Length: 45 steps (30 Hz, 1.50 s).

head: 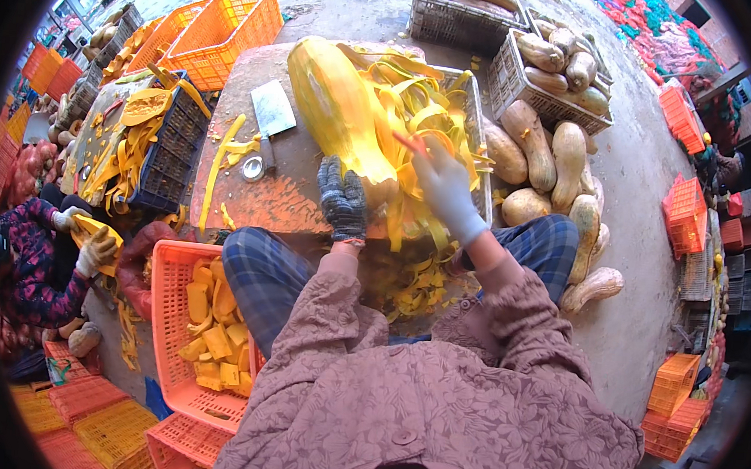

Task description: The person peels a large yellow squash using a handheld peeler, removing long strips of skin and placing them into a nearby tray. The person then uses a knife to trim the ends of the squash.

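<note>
A long squash [335, 100], its skin largely peeled to yellow flesh, lies lengthwise on a worn board [267, 205] before me. My left hand [343, 197], in a dark grey knit glove, rests against its near end and steadies it. In a pale glove, my right hand [441, 186] grips a red-handled peeler [409, 142] over the squash's right side; the hand is blurred and the peeler's blade is hard to make out. Long peel strips [415, 105] heap over a crate [476, 115] at the right. A broad cleaver [273, 109] lies on the board, left of the squash.
A small round metal object [252, 168] sits by the cleaver's handle. Cut squash chunks [217, 341] fill part of an orange crate [171, 357] by my left knee. Unpeeled squashes [567, 156] lie at the right. A co-worker [44, 266] holds a squash piece at far left.
</note>
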Each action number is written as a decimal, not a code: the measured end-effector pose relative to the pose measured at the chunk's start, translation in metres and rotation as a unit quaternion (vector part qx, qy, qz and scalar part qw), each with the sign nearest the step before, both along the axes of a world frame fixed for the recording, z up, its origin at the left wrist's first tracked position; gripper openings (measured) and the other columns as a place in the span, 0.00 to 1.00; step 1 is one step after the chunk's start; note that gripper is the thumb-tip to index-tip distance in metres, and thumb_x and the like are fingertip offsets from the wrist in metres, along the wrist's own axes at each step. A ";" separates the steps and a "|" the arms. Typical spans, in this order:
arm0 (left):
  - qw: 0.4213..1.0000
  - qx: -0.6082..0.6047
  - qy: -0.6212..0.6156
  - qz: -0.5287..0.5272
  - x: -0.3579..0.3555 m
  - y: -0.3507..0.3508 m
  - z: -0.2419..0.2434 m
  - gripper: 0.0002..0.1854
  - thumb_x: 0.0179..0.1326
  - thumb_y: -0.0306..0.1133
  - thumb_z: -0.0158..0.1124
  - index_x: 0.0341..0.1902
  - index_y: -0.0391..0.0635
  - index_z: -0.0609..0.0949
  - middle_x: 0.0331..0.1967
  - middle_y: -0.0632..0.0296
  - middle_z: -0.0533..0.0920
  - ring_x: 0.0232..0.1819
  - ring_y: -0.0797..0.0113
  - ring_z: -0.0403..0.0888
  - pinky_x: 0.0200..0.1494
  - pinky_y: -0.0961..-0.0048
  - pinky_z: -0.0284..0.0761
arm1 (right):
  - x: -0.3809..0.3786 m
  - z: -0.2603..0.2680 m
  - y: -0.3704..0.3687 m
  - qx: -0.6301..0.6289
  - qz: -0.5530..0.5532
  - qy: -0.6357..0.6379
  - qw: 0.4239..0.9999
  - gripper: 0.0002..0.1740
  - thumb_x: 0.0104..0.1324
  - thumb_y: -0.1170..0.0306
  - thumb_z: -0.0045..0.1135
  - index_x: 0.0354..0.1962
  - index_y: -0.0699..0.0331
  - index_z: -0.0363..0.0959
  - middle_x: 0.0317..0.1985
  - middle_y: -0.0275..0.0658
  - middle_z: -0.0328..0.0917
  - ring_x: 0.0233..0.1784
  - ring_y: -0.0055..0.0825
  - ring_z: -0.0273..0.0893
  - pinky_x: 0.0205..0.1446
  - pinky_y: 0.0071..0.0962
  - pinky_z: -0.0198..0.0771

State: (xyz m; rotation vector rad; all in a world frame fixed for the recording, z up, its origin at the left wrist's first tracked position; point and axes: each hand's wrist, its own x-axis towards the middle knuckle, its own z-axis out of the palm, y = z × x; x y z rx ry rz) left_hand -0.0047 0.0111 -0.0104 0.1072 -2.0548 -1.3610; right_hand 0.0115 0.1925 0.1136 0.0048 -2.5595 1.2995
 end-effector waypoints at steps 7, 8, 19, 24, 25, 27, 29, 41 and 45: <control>0.919 0.316 -0.188 -0.141 -0.032 -0.030 0.010 0.31 0.71 0.40 0.64 0.70 0.33 0.71 0.58 0.48 0.82 0.53 0.58 0.80 0.58 0.65 0.75 | -0.093 -0.060 -0.058 -0.329 -0.079 -0.089 0.937 0.20 0.74 0.58 0.59 0.47 0.70 0.76 0.27 0.35 0.78 0.25 0.22 0.77 0.31 0.25 0.73; 0.914 0.319 -0.207 -0.138 -0.034 -0.032 0.010 0.31 0.71 0.39 0.65 0.70 0.32 0.71 0.58 0.48 0.82 0.53 0.59 0.80 0.58 0.65 0.76 | -0.098 -0.067 -0.060 -0.322 -0.106 -0.102 0.935 0.20 0.75 0.58 0.58 0.47 0.70 0.76 0.28 0.34 0.78 0.26 0.20 0.76 0.30 0.23 0.73; 0.940 0.169 -0.256 -0.148 -0.043 -0.094 0.013 0.31 0.65 0.37 0.70 0.67 0.30 0.74 0.50 0.49 0.86 0.47 0.63 0.81 0.54 0.67 0.78 | -0.110 -0.119 -0.121 -0.398 -0.177 -0.073 0.897 0.20 0.74 0.55 0.61 0.36 0.67 0.76 0.27 0.34 0.78 0.28 0.20 0.71 0.33 0.28 0.70; 0.954 -0.043 -0.274 -0.116 -0.036 -0.092 0.033 0.39 0.60 0.49 0.72 0.67 0.33 0.75 0.58 0.35 0.81 0.58 0.41 0.81 0.61 0.58 0.76 | -0.106 -0.138 -0.128 -0.446 -0.215 -0.102 0.863 0.17 0.75 0.59 0.59 0.35 0.66 0.77 0.29 0.32 0.79 0.31 0.19 0.71 0.37 0.27 0.70; 0.955 -0.094 -0.267 -0.092 -0.031 -0.086 0.035 0.39 0.60 0.50 0.72 0.67 0.33 0.75 0.60 0.36 0.80 0.60 0.41 0.80 0.63 0.58 0.74 | -0.108 -0.142 -0.123 -0.438 -0.207 -0.068 0.872 0.17 0.75 0.60 0.60 0.36 0.67 0.77 0.30 0.32 0.80 0.32 0.19 0.72 0.37 0.27 0.70; 0.951 -0.195 -0.236 -0.038 -0.016 -0.068 0.035 0.40 0.60 0.51 0.72 0.68 0.34 0.75 0.62 0.36 0.78 0.64 0.42 0.77 0.66 0.56 0.72 | -0.120 -0.147 -0.111 -0.435 -0.191 -0.041 0.879 0.16 0.74 0.60 0.61 0.37 0.67 0.77 0.31 0.33 0.80 0.33 0.20 0.72 0.39 0.27 0.71; 0.967 -0.176 -0.184 -0.025 -0.003 -0.054 0.032 0.38 0.60 0.49 0.71 0.67 0.34 0.76 0.63 0.37 0.78 0.67 0.41 0.74 0.69 0.55 0.70 | -0.138 -0.149 -0.085 -0.374 -0.184 -0.022 0.909 0.18 0.70 0.58 0.66 0.39 0.67 0.76 0.32 0.37 0.82 0.33 0.25 0.76 0.40 0.30 0.73; 0.984 0.150 -0.082 -0.056 0.022 -0.048 0.006 0.23 0.69 0.30 0.66 0.65 0.33 0.77 0.64 0.48 0.79 0.65 0.57 0.76 0.69 0.64 0.69 | -0.203 -0.029 -0.059 0.007 -0.060 0.007 0.998 0.27 0.72 0.50 0.51 0.58 0.60 0.77 0.39 0.53 0.86 0.45 0.49 0.86 0.49 0.44 0.78; 0.988 0.123 -0.078 -0.045 0.022 -0.045 0.008 0.22 0.70 0.30 0.64 0.64 0.32 0.77 0.65 0.49 0.78 0.65 0.57 0.76 0.69 0.64 0.69 | -0.245 0.006 -0.085 0.128 -0.028 -0.008 0.991 0.28 0.73 0.50 0.47 0.62 0.58 0.74 0.43 0.53 0.86 0.49 0.51 0.84 0.55 0.47 0.75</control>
